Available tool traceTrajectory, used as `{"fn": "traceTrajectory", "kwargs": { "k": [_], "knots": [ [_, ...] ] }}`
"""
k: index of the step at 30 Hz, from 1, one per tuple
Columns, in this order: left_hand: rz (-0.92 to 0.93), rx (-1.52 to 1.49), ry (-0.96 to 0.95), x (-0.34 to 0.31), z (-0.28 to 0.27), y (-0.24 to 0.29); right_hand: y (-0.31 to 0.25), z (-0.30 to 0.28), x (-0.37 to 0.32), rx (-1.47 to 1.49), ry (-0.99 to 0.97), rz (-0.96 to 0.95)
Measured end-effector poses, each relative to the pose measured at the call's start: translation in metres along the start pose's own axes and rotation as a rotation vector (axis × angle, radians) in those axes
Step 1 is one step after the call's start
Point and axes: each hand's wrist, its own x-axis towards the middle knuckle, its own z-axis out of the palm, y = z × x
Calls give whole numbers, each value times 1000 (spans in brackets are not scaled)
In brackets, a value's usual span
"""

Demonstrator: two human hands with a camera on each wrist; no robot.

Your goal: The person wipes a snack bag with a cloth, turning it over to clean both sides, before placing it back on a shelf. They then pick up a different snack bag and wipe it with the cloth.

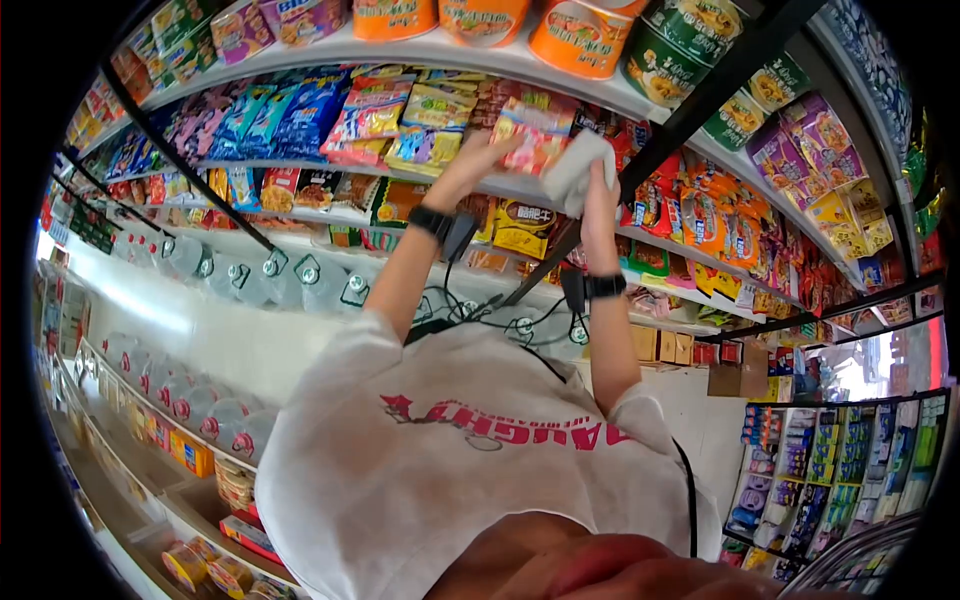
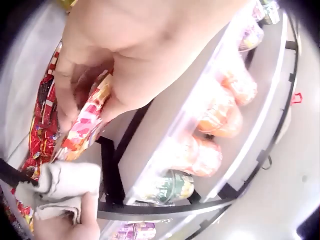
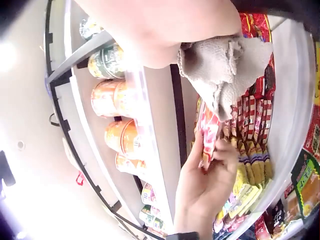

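Note:
My left hand (image 1: 470, 170) pinches a red and pink snack packet (image 1: 535, 128) at the shelf of bagged snacks. In the left wrist view the thumb and fingers lie on either side of the upright packet (image 2: 84, 124). My right hand (image 1: 600, 205) holds a folded whitish cloth (image 1: 578, 170) beside that packet. Close up in the right wrist view, the cloth (image 3: 220, 67) hangs bunched below the hand and overlaps the top of the packet (image 3: 209, 127). Red packets (image 3: 250, 117) stand in a row behind the left hand's fingers, with yellow ones (image 3: 255, 162) alongside.
Orange noodle tubs (image 1: 485, 20) line the shelf above. A black shelf post (image 1: 700, 85) rises right by the right hand. Blue bags (image 1: 305, 110) fill the shelf to the left, and large water bottles (image 1: 320, 285) stand below. Cables (image 1: 465, 305) hang near both wrists.

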Motion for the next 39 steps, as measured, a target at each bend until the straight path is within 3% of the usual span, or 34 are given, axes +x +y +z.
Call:
{"fn": "traceTrajectory", "kwargs": {
  "k": [2, 4, 5, 8, 10, 12, 13, 16, 17, 20, 22, 24, 26, 28, 32, 35, 38, 39],
  "knots": [
    [-83, -4, -17, -53, 12, 33, -4, -9, -31, 6, 83, -42],
    [-158, 94, -117, -69, -4, 30, 0, -17, -46, -28, 235, -34],
    [-156, 142, -26, -87, 6, 48, 2, -20, -53, -48, 312, -25],
    [-80, 142, 15, -111, 8, 64, -2, -16, -74, 54, 320, 27],
    [-157, 139, -38, -116, 4, 54, -31, 6, -96, 333, 50, 266],
    [-196, 136, -153, -121, 7, 45, -40, 32, -111, 551, -79, 320],
    [-230, 59, -172, -123, 9, 38, -45, 40, -114, 455, -36, 281],
    [-57, 253, 30, -129, 12, 25, -39, 51, -115, 122, 69, 135],
    [150, 640, 208, -134, 13, 19, -29, 48, -117, -26, 97, 67],
    [318, 555, 147, -133, 27, 39, -29, 53, -129, -289, 104, 3],
    [276, 356, 34, -133, 40, 43, -33, 55, -143, -389, 61, 43],
    [197, 142, 27, -135, 51, 21, -39, 69, -155, -411, -43, -142],
    [-27, -75, -43, -140, 59, 9, -55, 74, -165, -624, -179, -411],
    [-167, -240, -81, -145, 74, 19, -60, 59, -169, -706, -183, -427],
    [-157, -130, -56, -143, 109, 37, -95, 27, -166, -922, -201, -541],
    [-22, 71, -60, -143, 138, 32, -101, -16, -164, -826, -132, -475],
    [-151, 100, -187, -155, 175, 47, -100, -61, -173, -390, 37, -237],
    [-55, 181, -264, -157, 185, 43, -107, -72, -181, -440, 76, -280]
  ]
}}
